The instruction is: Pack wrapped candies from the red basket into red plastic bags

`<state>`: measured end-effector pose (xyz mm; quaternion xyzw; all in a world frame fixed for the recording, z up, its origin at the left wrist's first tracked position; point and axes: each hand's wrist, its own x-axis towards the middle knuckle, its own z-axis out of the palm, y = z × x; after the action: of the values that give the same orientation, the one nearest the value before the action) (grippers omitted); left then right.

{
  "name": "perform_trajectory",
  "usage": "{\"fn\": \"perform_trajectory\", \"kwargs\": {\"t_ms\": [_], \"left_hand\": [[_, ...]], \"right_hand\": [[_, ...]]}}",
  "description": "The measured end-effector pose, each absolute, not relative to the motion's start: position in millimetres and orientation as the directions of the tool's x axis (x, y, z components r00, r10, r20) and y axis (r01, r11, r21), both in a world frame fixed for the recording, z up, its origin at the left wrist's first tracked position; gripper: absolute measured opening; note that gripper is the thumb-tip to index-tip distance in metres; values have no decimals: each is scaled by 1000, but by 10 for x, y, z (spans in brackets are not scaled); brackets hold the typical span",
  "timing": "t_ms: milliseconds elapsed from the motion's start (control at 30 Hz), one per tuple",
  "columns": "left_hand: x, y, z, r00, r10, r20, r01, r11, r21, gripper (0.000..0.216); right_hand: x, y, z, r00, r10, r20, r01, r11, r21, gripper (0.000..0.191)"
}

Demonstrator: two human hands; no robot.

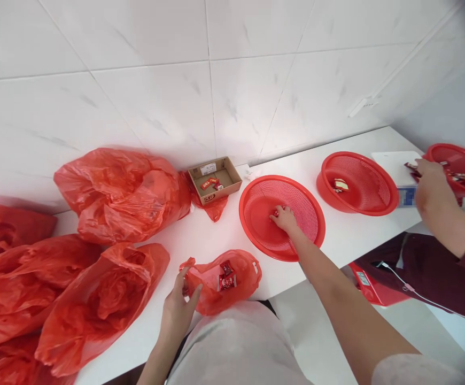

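My left hand (181, 305) pinches the open rim of a small red plastic bag (240, 272) that lies at the near edge of the white counter (212, 238). Red candy packets (226, 278) show through the bag. My right hand (285, 219) reaches into the nearest red mesh basket (308, 200), its fingers closed around a small red packet (276, 213) on the basket's bottom.
Large crumpled red bags (116, 192) crowd the counter's left side. A small cardboard box (215, 181) with packets sits by the tiled wall. Another red basket (356, 184) holds one packet. A co-worker's hand (431, 187) handles packets by a third basket (459, 168) at far right.
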<state>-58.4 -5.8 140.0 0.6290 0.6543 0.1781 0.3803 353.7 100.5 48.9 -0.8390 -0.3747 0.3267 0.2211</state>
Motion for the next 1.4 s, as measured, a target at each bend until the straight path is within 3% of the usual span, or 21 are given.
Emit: {"fn": "perform_trajectory", "kwargs": {"t_ms": [133, 367, 500, 633, 733, 867, 1067, 1233, 1400], "left_hand": [[-527, -49, 1410, 89, 947, -310, 669, 174, 722, 61], [-515, -118, 1470, 60, 943, -326, 609, 225, 761, 63], [-518, -153, 1478, 63, 945, -322, 539, 239, 808, 65], [-497, -175, 1473, 68, 952, -299, 487, 230, 843, 64], [-504, -203, 1489, 51, 954, -296, 485, 235, 842, 61], [-569, -258, 1493, 31, 952, -304, 496, 249, 832, 60], [-643, -326, 1432, 26, 965, -262, 515, 212, 831, 59], [-662, -340, 1455, 32, 960, -278, 535, 218, 816, 65], [-701, -353, 1470, 20, 959, -282, 536, 228, 813, 69]], "right_hand": [[3444, 947, 585, 453, 788, -417, 314, -579, -753, 13], [3211, 701, 1172, 277, 857, -434, -113, -420, -901, 24], [2713, 437, 1555, 58, 906, -419, -329, -379, -865, 26], [2048, 164, 1627, -259, 885, -387, -573, -463, -676, 25], [1627, 9, 1452, -321, 857, -402, -527, -515, -676, 24], [1361, -108, 1182, -180, 911, -372, -403, -413, -817, 25], [1510, -93, 1204, -126, 930, -345, -333, -367, -869, 22], [1597, -113, 1324, -299, 918, -261, -79, -297, -952, 22], [1565, -156, 1313, -297, 912, -282, -144, -334, -931, 34]]}}
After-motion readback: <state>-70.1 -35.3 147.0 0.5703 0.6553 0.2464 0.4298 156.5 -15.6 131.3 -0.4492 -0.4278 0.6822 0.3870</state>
